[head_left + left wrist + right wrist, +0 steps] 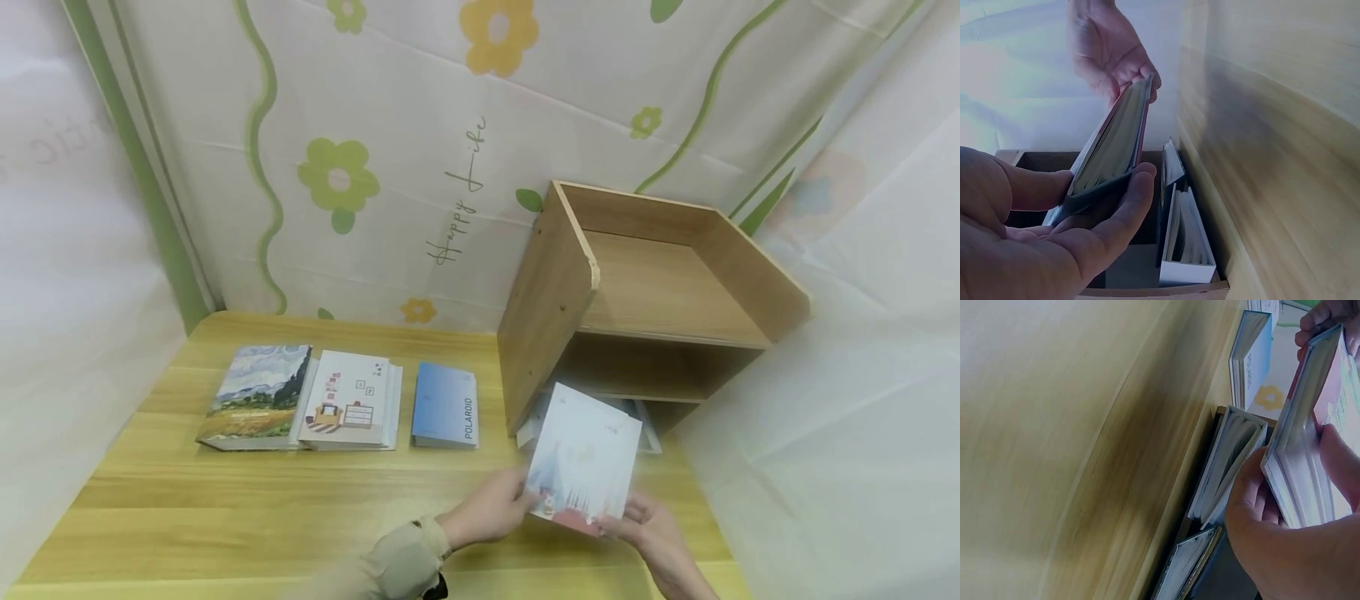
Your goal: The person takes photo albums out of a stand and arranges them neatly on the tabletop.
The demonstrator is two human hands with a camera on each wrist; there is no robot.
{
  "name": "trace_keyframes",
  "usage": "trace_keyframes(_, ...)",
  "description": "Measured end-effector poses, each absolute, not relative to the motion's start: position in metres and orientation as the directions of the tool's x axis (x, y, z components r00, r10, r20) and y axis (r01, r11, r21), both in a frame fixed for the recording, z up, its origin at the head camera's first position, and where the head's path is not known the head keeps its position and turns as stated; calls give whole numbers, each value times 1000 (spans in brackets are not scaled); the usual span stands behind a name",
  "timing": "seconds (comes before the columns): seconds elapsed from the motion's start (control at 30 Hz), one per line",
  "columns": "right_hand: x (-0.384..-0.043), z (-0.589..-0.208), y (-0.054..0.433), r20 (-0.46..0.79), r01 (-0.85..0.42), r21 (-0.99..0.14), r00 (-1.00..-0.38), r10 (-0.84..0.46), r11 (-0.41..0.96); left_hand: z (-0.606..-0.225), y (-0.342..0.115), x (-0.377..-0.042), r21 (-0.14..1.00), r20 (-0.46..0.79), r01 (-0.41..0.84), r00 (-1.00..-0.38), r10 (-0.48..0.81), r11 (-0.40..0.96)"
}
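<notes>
Together, our bare hands hold up a thick white album with a printed cover, red along its lower edge (pixel 585 458), tilted in front of the light-brown wooden shelf unit (pixel 543 308). Our left hand (pixel 491 507) pinches one side, thumb on one cover and fingers curled against the other. Our right hand (pixel 651 529) grips the opposite side likewise, thumb on the front, fingers bent behind. Behind it, we see white-edged albums (pixel 1188 272) standing in the lowest compartment.
</notes>
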State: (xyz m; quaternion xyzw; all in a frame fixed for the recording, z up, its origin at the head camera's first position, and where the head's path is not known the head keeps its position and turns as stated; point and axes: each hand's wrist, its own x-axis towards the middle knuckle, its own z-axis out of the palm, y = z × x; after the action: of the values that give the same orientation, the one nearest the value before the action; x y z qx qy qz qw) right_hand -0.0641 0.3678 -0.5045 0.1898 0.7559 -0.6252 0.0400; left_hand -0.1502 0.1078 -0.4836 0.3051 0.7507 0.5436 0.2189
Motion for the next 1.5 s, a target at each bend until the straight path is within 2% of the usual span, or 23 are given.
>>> trace_keyframes(0.4,-59,-518,345,-280,304,-951,-926,252,58,-489,88,-144,958,-13,183,-740,672,220)
trace_keyframes(0.7,-61,-516,329,-280,311,-950,-896,344,38,-491,74,-144,960,-21,167,-761,649,227)
trace_keyframes(0.9,-64,-515,319,-275,277,-959,-886,374,-49,-498,67,-145,969,-5,153,-776,631,196)
trace_keyframes(1.5,-68,-523,288,-290,286,-956,-894,341,-65,-513,39,-140,977,-12,115,-807,590,178)
